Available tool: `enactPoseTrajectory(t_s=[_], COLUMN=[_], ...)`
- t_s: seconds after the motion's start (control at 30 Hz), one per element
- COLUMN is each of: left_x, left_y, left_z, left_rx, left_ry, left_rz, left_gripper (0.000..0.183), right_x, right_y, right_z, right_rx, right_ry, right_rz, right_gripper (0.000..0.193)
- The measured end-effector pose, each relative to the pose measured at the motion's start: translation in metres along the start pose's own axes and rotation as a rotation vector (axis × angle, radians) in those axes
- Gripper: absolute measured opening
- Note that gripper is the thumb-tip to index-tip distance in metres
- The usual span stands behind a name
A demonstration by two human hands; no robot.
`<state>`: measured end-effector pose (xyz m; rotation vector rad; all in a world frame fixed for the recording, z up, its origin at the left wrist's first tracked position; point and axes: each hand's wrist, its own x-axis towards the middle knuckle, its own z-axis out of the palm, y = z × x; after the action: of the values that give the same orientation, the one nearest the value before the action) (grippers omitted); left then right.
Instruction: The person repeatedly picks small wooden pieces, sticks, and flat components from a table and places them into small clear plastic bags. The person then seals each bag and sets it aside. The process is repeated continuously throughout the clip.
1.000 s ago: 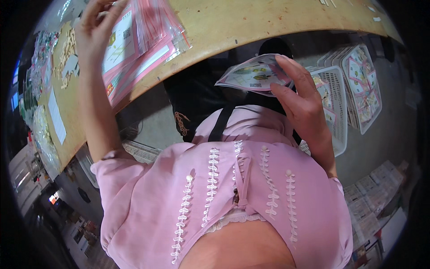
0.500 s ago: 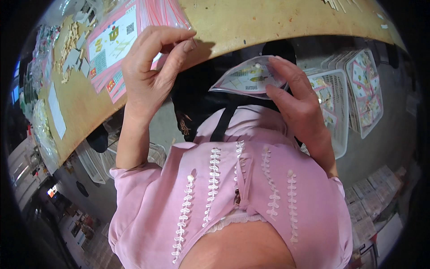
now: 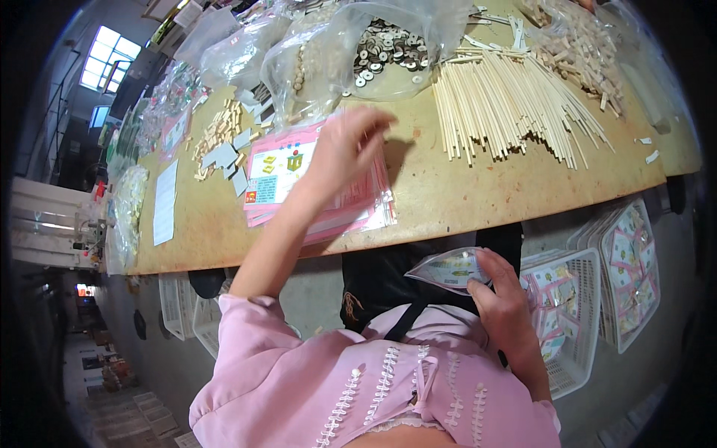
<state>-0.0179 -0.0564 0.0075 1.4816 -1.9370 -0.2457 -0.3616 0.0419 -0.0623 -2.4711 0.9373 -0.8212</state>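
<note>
My right hand (image 3: pixel 508 299), low in front of my lap, grips one side of a clear zip bag (image 3: pixel 448 270) with a printed sheet showing inside. The bag's mouth gapes a little. Above the table my left hand (image 3: pixel 351 145) is stretched forward, its fingers smeared by motion, so what they hold, if anything, cannot be made out. Beneath it lies a stack of pink-edged printed zip bags (image 3: pixel 270 193), partly covered by my forearm. Beyond that hand, an open plastic bag spills dark and white ring-shaped discs (image 3: pixel 392 52).
Thin wooden sticks (image 3: pixel 508 104) lie fanned out at the right. Small wooden blocks (image 3: pixel 218 134) and grey pieces (image 3: pixel 220 155) are heaped at the left, by a paper strip (image 3: pixel 166 201). Bagged wooden pegs (image 3: pixel 575 52) sit far right. A white basket (image 3: pixel 582 366) of filled bags stands below the table.
The view has tilted up, showing more of the table. My left hand has moved forward and right, over the table beyond the stack. My right hand still holds the zip bag.
</note>
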Motion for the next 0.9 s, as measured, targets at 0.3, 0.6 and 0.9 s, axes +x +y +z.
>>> enactPoseTrajectory(t_s=[0.3,0.6,0.9], left_x=[0.112,0.116,0.097], left_y=[-0.136,-0.134,-0.108], left_z=[0.019,0.03,0.031], left_rx=[0.448,0.456,0.207], left_ry=[0.036,-0.002,-0.151], left_rz=[-0.1,-0.152,-0.128], left_gripper=[0.025,0.028,0.018], right_x=[-0.016,-0.016,-0.015], right_y=[0.007,0.015,0.015], right_z=[-0.008,-0.014,-0.011], right_rx=[0.051,0.139,0.122], right_ry=[-0.004,0.042,0.042], right_rz=[0.06,0.068,0.067], right_gripper=[0.011,0.011,0.011])
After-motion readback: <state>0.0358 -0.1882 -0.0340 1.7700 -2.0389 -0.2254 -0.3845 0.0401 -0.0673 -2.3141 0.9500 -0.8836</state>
